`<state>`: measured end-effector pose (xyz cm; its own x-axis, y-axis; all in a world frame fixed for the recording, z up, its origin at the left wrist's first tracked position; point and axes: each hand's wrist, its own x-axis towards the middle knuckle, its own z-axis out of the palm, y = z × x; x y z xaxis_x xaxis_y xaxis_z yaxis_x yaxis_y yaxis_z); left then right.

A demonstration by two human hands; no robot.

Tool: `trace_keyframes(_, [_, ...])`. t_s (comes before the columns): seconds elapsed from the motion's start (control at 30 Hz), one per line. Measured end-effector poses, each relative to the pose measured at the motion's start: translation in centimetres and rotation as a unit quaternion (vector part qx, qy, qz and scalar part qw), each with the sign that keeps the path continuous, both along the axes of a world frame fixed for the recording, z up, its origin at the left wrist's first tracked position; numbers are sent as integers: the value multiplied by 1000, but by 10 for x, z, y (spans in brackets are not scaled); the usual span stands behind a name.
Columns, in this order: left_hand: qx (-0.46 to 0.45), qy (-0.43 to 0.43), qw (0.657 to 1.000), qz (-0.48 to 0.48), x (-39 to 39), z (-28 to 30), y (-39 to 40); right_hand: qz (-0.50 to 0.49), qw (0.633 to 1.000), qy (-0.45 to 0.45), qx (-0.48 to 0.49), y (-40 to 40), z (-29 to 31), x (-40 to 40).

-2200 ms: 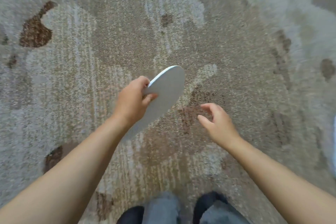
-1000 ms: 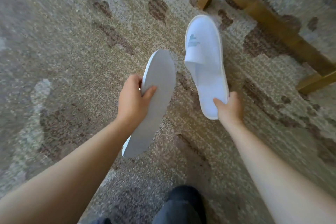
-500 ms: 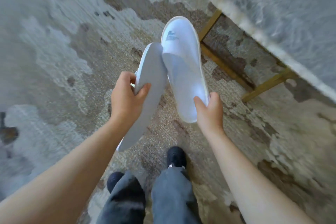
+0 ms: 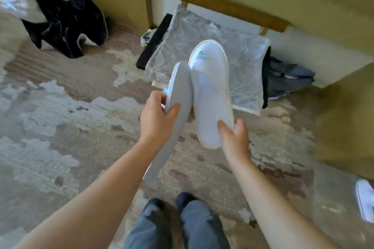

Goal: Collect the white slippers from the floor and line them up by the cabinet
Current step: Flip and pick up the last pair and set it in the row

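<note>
Holding one white slipper in each hand, the person stands on a patterned carpet (image 4: 60,119) and looks down at both arms. The left hand (image 4: 156,119) grips the left slipper (image 4: 178,95) at its middle, with the thumb pressed on the grey sole side and the other fingers curled round the far edge. This slipper is turned on its side, so mostly the flat sole shows, and its heel end hangs down behind the left wrist. The right hand (image 4: 234,137) pinches the heel end of the right slipper (image 4: 211,87); the thumb lies on the insole and the other fingers are curled under the edge. This slipper faces up, toe pointing away from the person, with a small grey logo on the toe cover. The two slippers touch each other along their inner sides, in the air above the carpet.

Beyond them a clear plastic bag (image 4: 232,52) lies on the floor, beside a black bar-shaped object (image 4: 154,43). Yellowish wooden furniture (image 4: 303,6) stands behind it. A black garment (image 4: 66,24) lies at the upper left, and a dark grey bag (image 4: 287,79) at the right. A third white slipper (image 4: 366,202) lies on the carpet at the right edge of the view. Dark socks (image 4: 183,198) and grey trousers (image 4: 176,228) show at the bottom.
</note>
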<state>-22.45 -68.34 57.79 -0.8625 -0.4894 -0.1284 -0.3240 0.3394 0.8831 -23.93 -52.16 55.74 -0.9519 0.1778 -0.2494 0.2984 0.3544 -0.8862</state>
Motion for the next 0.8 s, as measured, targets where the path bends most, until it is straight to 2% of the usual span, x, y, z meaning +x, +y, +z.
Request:
trace_keyframes(0.13, [-8,37,989,-140,-11,35,50,-147,989,26,3,54,31,36])
trace_keyframes(0.27, [2,61,960,-273,-7,59,125,-277,960,34,3,117,59,86])
trace_keyframes(0.47, [10,94,884,-457,35,76,275,-470,881,53,1,230,82,189])
trace_keyframes(0.63, [11,127,818,-560,78,83,417,-557,828,58,4,337,92,260])
trace_keyframes(0.8, [29,117,785,-607,120,89,548,-610,789,76,28,446,102,315])
